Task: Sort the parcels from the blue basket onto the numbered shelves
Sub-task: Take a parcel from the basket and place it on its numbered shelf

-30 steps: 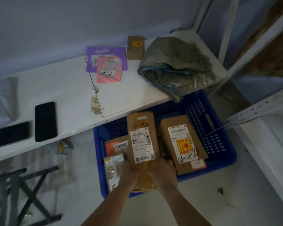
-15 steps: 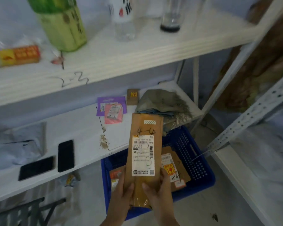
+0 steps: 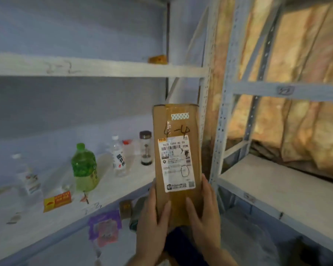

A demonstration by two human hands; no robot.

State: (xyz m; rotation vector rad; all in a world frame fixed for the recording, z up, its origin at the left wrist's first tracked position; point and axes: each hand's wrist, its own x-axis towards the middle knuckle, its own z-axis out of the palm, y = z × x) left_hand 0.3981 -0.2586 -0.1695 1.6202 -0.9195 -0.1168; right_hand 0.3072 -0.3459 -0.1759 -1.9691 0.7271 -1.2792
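Observation:
I hold a long brown cardboard parcel (image 3: pixel 176 150) upright in front of me, marked "4-4" by hand above a white shipping label. My left hand (image 3: pixel 152 214) grips its lower left edge, thumb on the front. My right hand (image 3: pixel 204 210) grips the lower right edge the same way. The blue basket is hidden below my arms. White shelves (image 3: pixel 96 69) on the left carry handwritten numbers on their front edges, and a second rack (image 3: pixel 284 187) stands to the right.
The middle left shelf holds a green bottle (image 3: pixel 84 167), clear bottles (image 3: pixel 119 158), a dark-capped jar (image 3: pixel 146 148) and a red-yellow packet (image 3: pixel 57 200). A purple and a pink parcel (image 3: pixel 104 227) lie on the shelf below. Crumpled tan sheeting (image 3: pixel 296 112) hangs behind the right rack.
Both hands have lifted the parcel out of the blue basket and upward. My view has swung up and to the right, from the basket to the upper shelves and the right rack.

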